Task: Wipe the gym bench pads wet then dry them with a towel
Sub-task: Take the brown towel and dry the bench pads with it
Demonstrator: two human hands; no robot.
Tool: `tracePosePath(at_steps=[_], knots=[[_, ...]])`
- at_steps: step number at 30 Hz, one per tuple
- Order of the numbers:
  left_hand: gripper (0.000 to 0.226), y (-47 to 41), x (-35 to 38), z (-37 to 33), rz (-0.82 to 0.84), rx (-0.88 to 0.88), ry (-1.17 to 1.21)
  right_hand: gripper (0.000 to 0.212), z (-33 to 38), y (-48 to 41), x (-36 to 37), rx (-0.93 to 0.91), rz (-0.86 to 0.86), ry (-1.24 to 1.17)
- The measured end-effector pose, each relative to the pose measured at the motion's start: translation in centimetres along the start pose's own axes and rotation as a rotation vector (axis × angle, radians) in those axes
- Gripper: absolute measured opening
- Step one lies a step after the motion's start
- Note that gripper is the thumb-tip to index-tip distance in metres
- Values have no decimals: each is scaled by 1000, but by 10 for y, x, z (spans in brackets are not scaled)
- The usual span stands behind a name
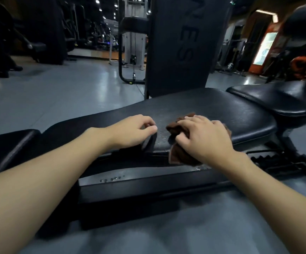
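A long black bench pad [212, 114] runs across the middle of the view, with a smaller black pad [5, 145] at its left end and a seat pad [284, 99] at its right. My right hand [207, 138] presses a bunched brown cloth [177, 154] onto the long pad's near edge; part of the cloth hangs over the edge. My left hand [133, 131] rests beside it on the same pad, fingers curled over the near edge and holding no cloth. Wet speckles show on the pad between the hands.
The bench's black metal frame [148, 182] lies below the pad, with water drops on it. An upright black pad [183, 44] stands right behind the bench. A cable machine [132, 41] and other gym equipment stand on the grey floor [57, 88] beyond.
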State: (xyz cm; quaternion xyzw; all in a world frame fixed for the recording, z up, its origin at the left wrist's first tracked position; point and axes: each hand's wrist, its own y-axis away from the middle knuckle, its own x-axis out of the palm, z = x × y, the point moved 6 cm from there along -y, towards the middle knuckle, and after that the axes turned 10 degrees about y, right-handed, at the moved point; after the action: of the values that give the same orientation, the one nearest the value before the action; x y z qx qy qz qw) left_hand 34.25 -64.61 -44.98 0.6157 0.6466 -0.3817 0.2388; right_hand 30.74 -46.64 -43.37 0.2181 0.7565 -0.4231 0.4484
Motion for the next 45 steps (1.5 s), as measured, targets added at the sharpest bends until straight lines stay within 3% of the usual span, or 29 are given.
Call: tracePosePath(at_steps=[7, 12, 18, 27, 31, 34, 37, 39, 41, 44, 45], knots=[[49, -26, 51, -54, 81, 88, -107, 34, -151, 1, 3, 417, -8, -45], [47, -18, 45, -44, 87, 121, -21, 46, -182, -1, 10, 607, 40, -148], [33, -10, 28, -30, -36, 119, 77, 46, -104, 0, 6, 425, 8, 7], [38, 54, -36, 64, -102, -81, 153, 39, 109, 4, 6, 26, 15, -48], [48, 98, -77, 94, -248, -202, 424, 41, 208, 5, 9, -117, -11, -72], [36, 129, -106, 115, -368, -248, 499, 46, 262, 1, 10, -148, -19, -117], [28, 155, -121, 133, -387, -260, 499, 55, 304, -5, 6, -200, 68, -180], [26, 166, -124, 145, -395, -246, 472, 63, 324, -9, 1, -289, 161, -252], [33, 172, -122, 153, -407, -209, 441, 57, 319, -15, -8, -347, 252, -421], [27, 169, -107, 147, -367, -156, 304, 40, 258, -32, -19, -227, 181, -508], [37, 164, -99, 141, -317, -133, 199, 40, 235, -35, -16, -177, 144, -450]])
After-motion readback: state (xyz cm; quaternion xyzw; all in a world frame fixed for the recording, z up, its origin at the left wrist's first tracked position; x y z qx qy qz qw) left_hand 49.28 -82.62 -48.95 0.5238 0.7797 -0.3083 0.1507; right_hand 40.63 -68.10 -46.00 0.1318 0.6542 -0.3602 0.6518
